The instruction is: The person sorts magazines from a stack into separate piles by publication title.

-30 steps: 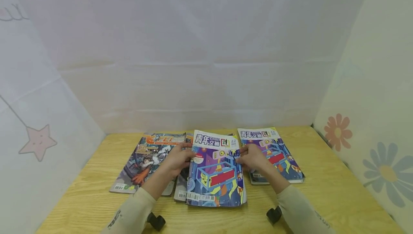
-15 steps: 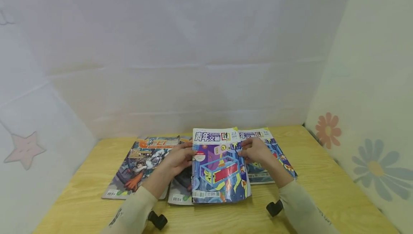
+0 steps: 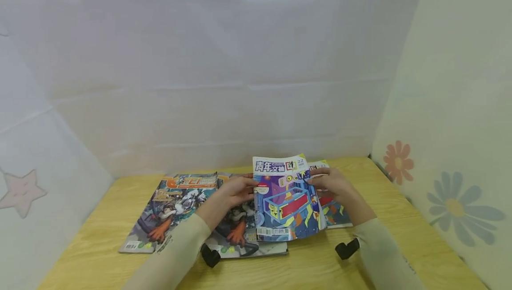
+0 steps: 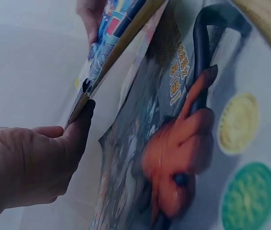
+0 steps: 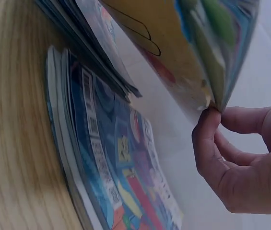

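A purple and blue magazine with a white title band is held up off the table between both hands. My left hand pinches its left edge, thumb and fingers on either side of the spine in the left wrist view. At the opposite edge, my right hand pinches the page corners between thumb and fingertips. Below it lies a dark comic magazine, partly covered from view. A similar dark comic magazine lies to the left. Behind my right hand rests a pile of magazines whose top cover matches the held one.
The wooden table runs back to a white cloth backdrop. Side panels carry a star drawing on the left and flowers on the right. Black wrist mounts hang below both forearms.
Both hands have lifted the purple magazine and carried it rightwards, uncovering more of the middle dark comic magazine. It now hides more of the right pile. The head view has turned slightly right.
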A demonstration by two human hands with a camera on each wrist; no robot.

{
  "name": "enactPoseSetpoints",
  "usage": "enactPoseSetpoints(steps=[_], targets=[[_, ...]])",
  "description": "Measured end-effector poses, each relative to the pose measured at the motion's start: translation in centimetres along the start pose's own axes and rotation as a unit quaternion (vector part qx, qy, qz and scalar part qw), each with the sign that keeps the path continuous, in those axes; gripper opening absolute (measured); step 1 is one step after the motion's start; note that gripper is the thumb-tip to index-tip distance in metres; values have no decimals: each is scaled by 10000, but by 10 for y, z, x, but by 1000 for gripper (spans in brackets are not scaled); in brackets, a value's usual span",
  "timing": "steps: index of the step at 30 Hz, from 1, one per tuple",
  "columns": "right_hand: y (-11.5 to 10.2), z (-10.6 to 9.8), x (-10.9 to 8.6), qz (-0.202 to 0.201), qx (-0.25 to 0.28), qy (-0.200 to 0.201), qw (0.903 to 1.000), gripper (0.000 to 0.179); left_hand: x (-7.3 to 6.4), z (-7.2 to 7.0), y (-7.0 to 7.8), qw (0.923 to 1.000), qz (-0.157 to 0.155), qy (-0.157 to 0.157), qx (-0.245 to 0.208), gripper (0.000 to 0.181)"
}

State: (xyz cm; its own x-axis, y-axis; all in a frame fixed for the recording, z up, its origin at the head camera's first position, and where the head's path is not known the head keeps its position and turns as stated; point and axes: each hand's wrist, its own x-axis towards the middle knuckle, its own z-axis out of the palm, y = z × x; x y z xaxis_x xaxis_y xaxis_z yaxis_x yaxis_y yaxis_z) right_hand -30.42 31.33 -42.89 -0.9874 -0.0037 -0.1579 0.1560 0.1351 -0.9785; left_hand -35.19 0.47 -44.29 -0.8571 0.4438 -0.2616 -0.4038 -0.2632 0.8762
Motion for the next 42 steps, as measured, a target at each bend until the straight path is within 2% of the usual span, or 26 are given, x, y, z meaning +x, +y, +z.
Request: enactPoseSetpoints(steps=[5, 9, 12, 15, 20, 26, 32, 37, 39, 42], targets=[[13, -19, 10, 253, 447, 228, 9984, 52, 17, 17, -9, 9998, -23, 65, 176, 48], [18, -32, 13, 413, 683, 578, 9951, 49, 33, 30, -17, 9968, 87, 275, 742, 57], [21, -40, 13, 364, 810, 840, 9925, 48, 45, 39, -22, 9930, 159, 395, 1099, 61], [22, -46, 15, 294, 993, 1081, 9887, 46, 55, 47, -25, 9913, 211, 421, 1233, 60], [29, -55, 20, 216, 1140, 1279, 9850, 44, 62, 62, -31, 9895, 176, 352, 1389, 58], [40, -71, 24, 252, 1105, 1307, 9849, 46, 66, 74, -35, 9869, 220, 415, 1544, 55], [37, -74, 26, 316, 757, 1284, 9883, 48, 66, 79, -31, 9840, 151, 591, 1672, 48], [27, -74, 20, 297, 78, 1265, 9915, 51, 61, 81, -16, 9701, 302, 811, 2266, 51], [22, -74, 14, 143, -353, 1212, 9919, 51, 58, 80, -9, 9640, 394, 812, 2503, 53], [12, -74, 5, -177, -832, 1202, 9891, 50, 53, 76, 1, 9598, 529, 694, 2667, 54]])
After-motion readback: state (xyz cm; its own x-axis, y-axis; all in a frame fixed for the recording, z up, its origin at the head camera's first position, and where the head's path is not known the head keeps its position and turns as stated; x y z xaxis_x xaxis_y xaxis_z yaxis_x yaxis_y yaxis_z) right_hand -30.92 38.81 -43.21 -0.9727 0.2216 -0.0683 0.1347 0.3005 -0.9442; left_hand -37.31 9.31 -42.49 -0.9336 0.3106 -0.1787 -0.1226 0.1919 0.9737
